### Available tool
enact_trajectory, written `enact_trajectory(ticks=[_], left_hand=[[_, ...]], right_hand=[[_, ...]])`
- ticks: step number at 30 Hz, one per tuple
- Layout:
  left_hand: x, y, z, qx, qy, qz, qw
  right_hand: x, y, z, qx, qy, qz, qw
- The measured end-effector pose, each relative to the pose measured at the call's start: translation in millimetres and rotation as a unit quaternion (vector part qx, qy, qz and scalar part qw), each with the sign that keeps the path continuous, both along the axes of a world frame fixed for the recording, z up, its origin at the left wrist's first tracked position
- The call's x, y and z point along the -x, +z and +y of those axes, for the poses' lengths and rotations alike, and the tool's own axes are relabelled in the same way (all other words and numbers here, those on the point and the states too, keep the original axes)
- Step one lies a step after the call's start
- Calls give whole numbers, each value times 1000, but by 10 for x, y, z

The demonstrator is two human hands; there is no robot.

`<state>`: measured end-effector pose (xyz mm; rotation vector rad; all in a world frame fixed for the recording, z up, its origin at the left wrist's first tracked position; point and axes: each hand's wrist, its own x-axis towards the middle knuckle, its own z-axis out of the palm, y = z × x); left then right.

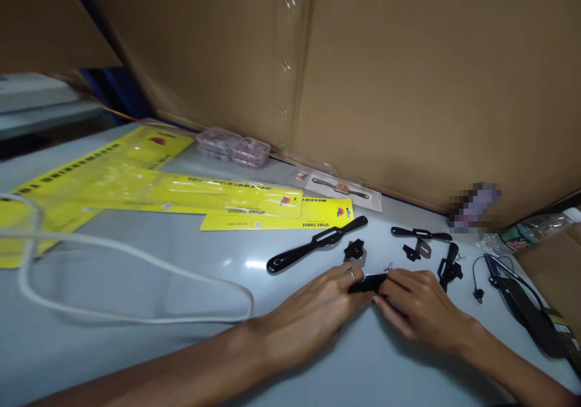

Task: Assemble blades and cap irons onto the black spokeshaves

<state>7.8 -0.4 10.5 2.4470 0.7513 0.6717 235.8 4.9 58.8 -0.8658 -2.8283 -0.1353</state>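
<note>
Both hands meet low on the grey counter [136, 334], at about 5 o'clock in the view. The left hand [318, 310] comes in from 7 o'clock, a ring on one finger, and its grip is closed on the left end of a small black part [368, 283]. The right hand [420, 310] comes in from 4 o'clock and pinches the same part's right end, fingertips curled around it. The part sits between the two hands, just above or on the counter; I cannot tell whether it is lifted.

Just beyond the left hand, at 12 o'clock from it, lies a black knob [354, 250], and past that a long black spokeshave [316, 245] stretches from 8 to 2 o'clock. At 1 o'clock from the right hand lie a second, smaller handle piece [421, 234] and a metal blade [423, 248], with another black body [449, 266] near the knuckles. Farther right are a black earpiece cord [477, 280] and a plastic bottle [529, 231] on its side.

At 10 o'clock, yellow packing cards [136, 180] overlap one another, and a white cord [136, 253] loops across the counter's left. Two small clear boxes [233, 147] stand against the cardboard wall [408, 80] behind.
</note>
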Motion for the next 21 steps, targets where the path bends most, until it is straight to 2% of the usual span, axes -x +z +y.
enact_trajectory(ticks=[5, 10, 17, 21], left_hand=[[12, 14, 4, 15, -2, 5, 1000], [8, 16, -3, 8, 5, 23, 1000], [15, 6, -2, -9, 4, 28, 1000], [19, 7, 5, -6, 2, 20, 1000]], right_hand=[[54, -50, -3, 47, -7, 23, 999], [59, -82, -43, 119, -102, 83, 984], [-78, 56, -93, 64, -85, 25, 994], [-83, 53, -120, 8, -53, -26, 998]])
